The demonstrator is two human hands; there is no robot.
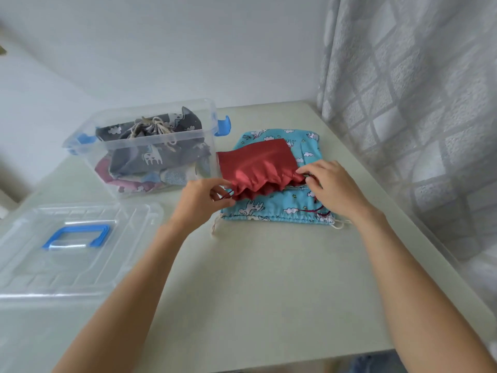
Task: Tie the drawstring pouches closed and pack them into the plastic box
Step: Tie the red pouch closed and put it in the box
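Observation:
A red satin drawstring pouch [258,168] lies on top of a turquoise unicorn-print pouch [277,208] on the table. Its gathered mouth faces me. My left hand [204,196] pinches the dark red cord at the pouch's left end. My right hand [330,188] pinches the mouth's right end, with more dark cord trailing below it. The clear plastic box [185,134] with blue latches stands at the back left, holding a tied grey llama-print pouch [150,154] on top of other pouches.
The box's clear lid [72,254] with a blue handle lies flat at the front left. A patterned curtain [419,103] hangs along the table's right edge. The pale table [269,278] stretches between my arms, and a white wall stands behind.

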